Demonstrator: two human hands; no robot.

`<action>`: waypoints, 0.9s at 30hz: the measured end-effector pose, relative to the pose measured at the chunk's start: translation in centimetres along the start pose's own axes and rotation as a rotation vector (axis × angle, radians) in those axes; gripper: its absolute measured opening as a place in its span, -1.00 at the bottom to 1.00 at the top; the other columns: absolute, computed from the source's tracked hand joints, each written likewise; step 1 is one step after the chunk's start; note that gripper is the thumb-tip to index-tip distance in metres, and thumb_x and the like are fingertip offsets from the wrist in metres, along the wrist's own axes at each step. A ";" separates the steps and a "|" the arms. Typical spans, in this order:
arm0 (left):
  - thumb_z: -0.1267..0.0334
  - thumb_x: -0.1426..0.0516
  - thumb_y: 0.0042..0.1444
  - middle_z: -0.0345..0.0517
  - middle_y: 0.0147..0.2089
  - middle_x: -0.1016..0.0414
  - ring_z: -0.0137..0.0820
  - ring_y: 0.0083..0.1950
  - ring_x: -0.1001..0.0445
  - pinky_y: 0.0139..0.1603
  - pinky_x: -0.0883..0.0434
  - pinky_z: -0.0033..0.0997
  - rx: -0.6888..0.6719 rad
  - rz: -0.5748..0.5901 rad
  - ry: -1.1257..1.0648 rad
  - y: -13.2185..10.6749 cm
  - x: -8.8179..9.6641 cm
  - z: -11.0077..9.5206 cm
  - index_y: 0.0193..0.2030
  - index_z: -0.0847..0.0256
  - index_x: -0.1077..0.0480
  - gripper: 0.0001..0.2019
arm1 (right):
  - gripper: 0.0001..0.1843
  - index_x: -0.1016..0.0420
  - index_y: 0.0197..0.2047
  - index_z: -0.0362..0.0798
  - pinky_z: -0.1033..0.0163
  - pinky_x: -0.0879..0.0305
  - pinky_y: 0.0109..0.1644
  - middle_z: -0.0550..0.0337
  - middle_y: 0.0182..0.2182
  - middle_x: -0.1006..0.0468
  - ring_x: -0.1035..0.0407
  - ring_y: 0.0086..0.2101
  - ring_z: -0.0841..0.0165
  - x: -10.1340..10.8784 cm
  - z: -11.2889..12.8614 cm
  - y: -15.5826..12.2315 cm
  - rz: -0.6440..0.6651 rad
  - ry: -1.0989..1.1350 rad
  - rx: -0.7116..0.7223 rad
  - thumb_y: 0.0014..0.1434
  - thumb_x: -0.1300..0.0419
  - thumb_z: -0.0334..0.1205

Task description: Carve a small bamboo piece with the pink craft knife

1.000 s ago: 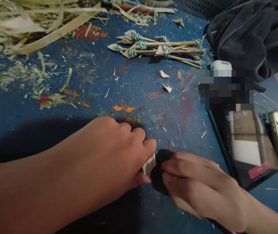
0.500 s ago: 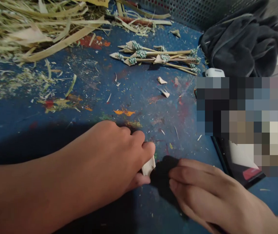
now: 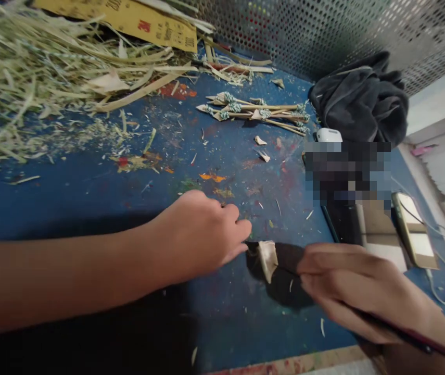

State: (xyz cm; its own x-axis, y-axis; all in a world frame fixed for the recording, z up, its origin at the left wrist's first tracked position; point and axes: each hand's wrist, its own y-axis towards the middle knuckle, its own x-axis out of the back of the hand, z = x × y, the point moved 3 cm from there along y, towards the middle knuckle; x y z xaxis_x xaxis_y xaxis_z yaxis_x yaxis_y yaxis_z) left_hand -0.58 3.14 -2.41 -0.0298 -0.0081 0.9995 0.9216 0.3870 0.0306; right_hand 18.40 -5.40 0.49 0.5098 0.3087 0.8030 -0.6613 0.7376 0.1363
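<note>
A small pale folded leaf piece lies on a black patch on the blue table. My left hand rests just left of it, fingers curled together, thumb tip a finger's width from the piece, nothing visible in it. My right hand is to the right, fingers closed on a thin dark tool with a reddish handle that runs off to the lower right. The tool's front end is hidden under my fingers.
A bundle of leaf-tipped sticks bound with green-white cord lies at the back. Dry straw and strips are heaped at the back left. At right are a dark cloth, a white case and phones. A perforated metal wall stands behind.
My left hand has let go of the pale piece, which now lies on the black patch. My right hand has drawn back to the right. The view has lifted and widened.
</note>
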 end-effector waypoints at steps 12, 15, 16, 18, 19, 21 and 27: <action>0.12 -0.19 0.20 -0.07 -0.03 -0.46 -0.32 -0.06 -0.39 -0.04 -0.26 -0.39 -0.306 0.038 -0.582 -1.5 0.4 3.2 0.04 0.09 -0.44 -0.71 | -0.81 -0.44 -0.36 -0.11 0.25 -0.19 -0.34 0.09 -0.36 -0.50 -0.21 -0.40 0.37 -4.0 0.2 2.2 -0.057 -0.263 0.372 0.28 -0.09 -0.47; 0.20 -0.19 0.21 -0.06 -0.10 -0.50 -0.31 -0.08 -0.39 -0.05 -0.27 -0.39 -0.360 -0.017 -0.624 -1.4 -0.3 3.5 -0.01 0.13 -0.48 -0.78 | -0.79 -0.42 -0.39 -0.11 0.24 -0.19 -0.36 0.09 -0.38 -0.49 -0.19 -0.41 0.37 -3.8 0.1 1.9 -0.068 -0.236 0.386 0.27 -0.09 -0.48; 0.20 -0.20 0.19 -0.05 -0.10 -0.51 -0.31 -0.08 -0.39 -0.05 -0.27 -0.38 -0.374 -0.026 -0.629 -1.4 -0.4 3.6 -0.01 0.13 -0.48 -0.77 | -0.77 -0.41 -0.40 -0.10 0.24 -0.19 -0.37 0.10 -0.40 -0.49 -0.19 -0.42 0.37 -3.5 0.1 1.7 -0.070 -0.212 0.378 0.27 -0.08 -0.49; 0.21 -0.21 0.19 -0.05 -0.10 -0.53 -0.31 -0.09 -0.40 -0.05 -0.28 -0.37 -0.382 -0.033 -0.646 -1.2 -0.4 3.7 -0.02 0.12 -0.49 -0.78 | -0.73 -0.38 -0.42 -0.08 0.26 -0.21 -0.39 0.14 -0.45 -0.46 -0.20 -0.45 0.38 -2.7 0.4 1.3 -0.096 -0.135 0.336 0.28 -0.03 -0.50; 0.22 -0.21 0.19 -0.06 -0.09 -0.54 -0.32 -0.09 -0.40 -0.04 -0.28 -0.37 -0.370 -0.027 -0.653 -1.2 -0.3 3.7 -0.03 0.11 -0.49 -0.79 | -0.73 -0.37 -0.41 -0.07 0.28 -0.24 -0.40 0.16 -0.47 -0.45 -0.21 -0.46 0.39 -2.2 0.5 1.2 -0.129 -0.085 0.290 0.28 -0.01 -0.50; 0.25 -0.21 0.19 -0.06 -0.05 -0.55 -0.33 -0.06 -0.41 -0.01 -0.29 -0.36 -0.339 -0.011 -0.663 -1.3 -0.2 3.6 -0.04 0.10 -0.48 -0.80 | -0.78 -0.34 -0.37 -0.06 0.32 -0.29 -0.40 0.20 -0.47 -0.44 -0.27 -0.47 0.43 -1.6 0.8 1.3 -0.239 0.032 0.145 0.24 -0.03 -0.52; 0.24 -0.25 0.14 -0.10 -0.09 -0.54 -0.36 -0.07 -0.41 0.00 -0.28 -0.40 -0.259 -0.064 -0.701 -1.6 -0.2 3.1 -0.09 0.20 -0.46 -0.79 | -0.83 -0.30 -0.34 -0.03 0.41 -0.35 -0.36 0.29 -0.49 -0.45 -0.37 -0.46 0.49 -3.5 1.4 2.9 -0.396 0.301 -0.076 0.17 -0.10 -0.49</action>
State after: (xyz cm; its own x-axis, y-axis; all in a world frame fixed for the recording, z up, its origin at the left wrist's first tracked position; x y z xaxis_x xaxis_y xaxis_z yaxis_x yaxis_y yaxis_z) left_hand -3.28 5.32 -2.69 -0.2460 0.5999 0.7613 0.9689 0.1752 0.1750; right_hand 13.89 -5.15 -1.16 0.8570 0.1480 0.4936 -0.3491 0.8713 0.3448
